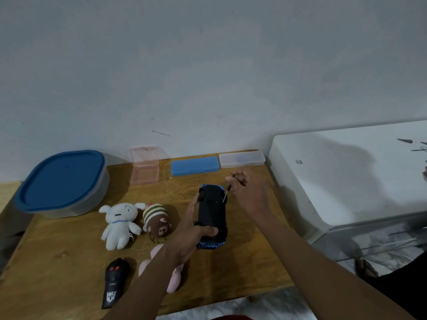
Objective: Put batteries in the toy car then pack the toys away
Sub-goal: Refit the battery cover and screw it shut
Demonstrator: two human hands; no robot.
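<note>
Head view: we see the blue plastic toy car [212, 213] upside down, black underside up, right of centre on the wooden table [57, 257].
Left hand [193, 227]: we grip the car's left side and near end, fingers curled round it.
Right hand [248, 189]: we pinch the thin black-handled screwdriver [225, 196], tip at the underside's far right edge.
Doing it well: likely a battery-cover screw; we should seat the tip squarely, press lightly, brace the car.

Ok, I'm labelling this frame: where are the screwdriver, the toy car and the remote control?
screwdriver [226, 194], head view, on its thin metal shaft.
toy car [211, 211], head view, on its black underside.
remote control [113, 284], head view, on the middle of its body.
</note>
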